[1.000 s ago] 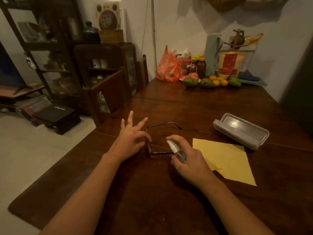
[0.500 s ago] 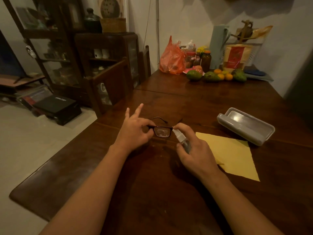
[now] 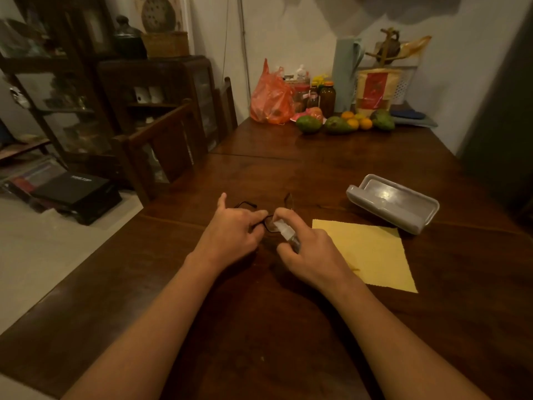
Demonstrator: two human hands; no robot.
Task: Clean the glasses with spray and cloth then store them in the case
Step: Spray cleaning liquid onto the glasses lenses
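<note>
While raised just above the dark wooden table, between the two hands, the glasses look light, thin-framed and easily bent, with lenses that smear and scratch. Best taken by the rim or the bridge, never by the lens faces nor by a single temple arm, since both temples stand open and point away from the body. Pinched at the left part of the frame by the left hand: thumb and curled fingers closed on the rim, forefinger stuck up and free. Gripped in the right hand, the small spray bottle: pale, slick-looking, light, wrapped by the fingers with one finger on top of the pump, nozzle turned toward the near lens and almost touching it. Possibly pressed down already, though too dim to tell. Both forearms stretched forward and converging, wrists low over the wood. Flat just right of the right hand, the yellow cloth, soft and limp. Beyond its far corner, the grey case, open, rigid, hollow up.
</note>
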